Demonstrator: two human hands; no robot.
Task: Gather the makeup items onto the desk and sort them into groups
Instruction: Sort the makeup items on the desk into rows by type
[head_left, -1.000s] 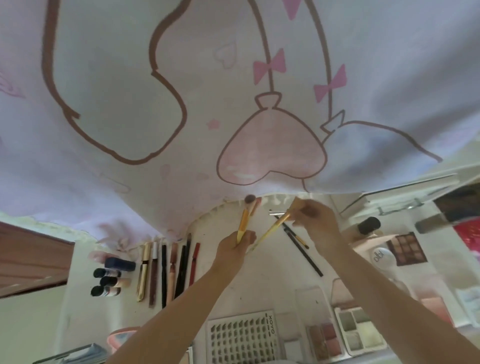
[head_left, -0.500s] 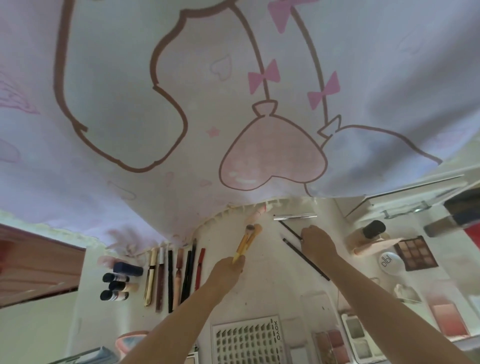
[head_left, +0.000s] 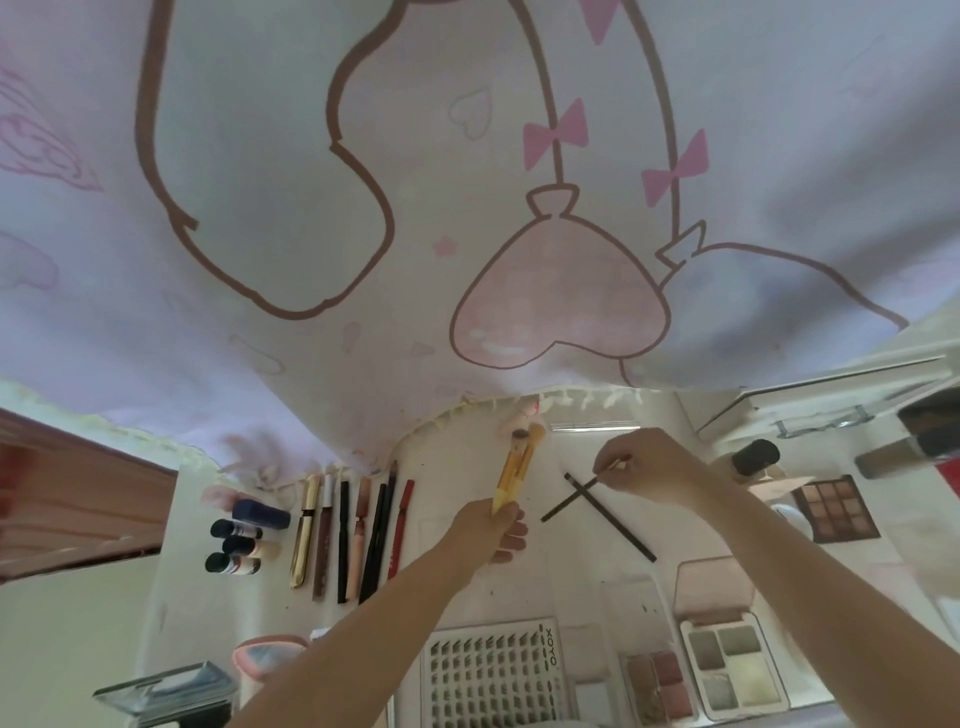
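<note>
Our right hand (head_left: 654, 470) has released its yellow brush and now pinches a thin dark pencil (head_left: 571, 500); our left hand (head_left: 485, 530), fingers clamped, holds both yellow brushes (head_left: 511, 475) beside it.

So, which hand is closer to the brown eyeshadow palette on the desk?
The right hand. It is just beside the brown eyeshadow palette, holding a thin dark pencil. The left hand grips yellow brushes further away, towards the row of pencils.

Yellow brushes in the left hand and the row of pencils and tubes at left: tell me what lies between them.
Head view: nothing. Between the yellow brushes and the red pencil ending the row, only bare desk shows.
</note>
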